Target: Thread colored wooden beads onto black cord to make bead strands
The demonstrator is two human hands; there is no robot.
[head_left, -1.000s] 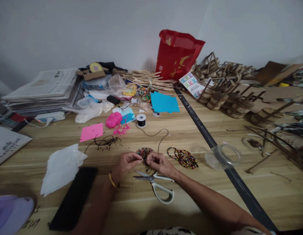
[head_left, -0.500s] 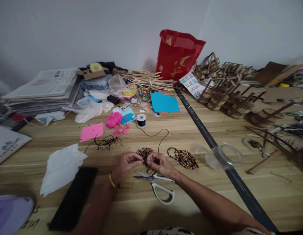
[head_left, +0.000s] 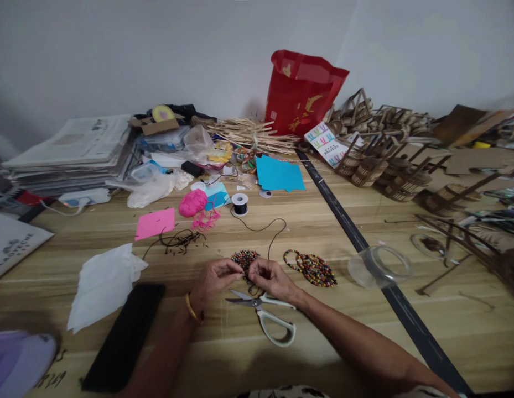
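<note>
My left hand (head_left: 217, 281) is pinched, thumb against forefinger, at the near left of a pile of multicoloured beads (head_left: 245, 257). What its fingertips hold is too small to make out. Facing it, my right hand (head_left: 271, 278) pinches a black cord (head_left: 274, 237), which runs back to a black-and-white spool (head_left: 239, 204). A loop of the cord shows below the right fingers. Open scissors (head_left: 263, 312) with white handles lie just below both hands. Strung beads (head_left: 312, 268) are coiled right of my right hand.
A clear plastic jar (head_left: 379, 266) stands at the right, near small woven baskets (head_left: 406, 177). Left are a black phone-like slab (head_left: 124, 337), white tissue (head_left: 101, 284) and black cord scraps (head_left: 182, 240). Pink yarn (head_left: 193, 203) and a red bag (head_left: 300, 94) are farther back.
My left hand has shifted very slightly to the right at the wrist. Both hands stay pinched at the bead pile, and the objects on the table have not moved.
</note>
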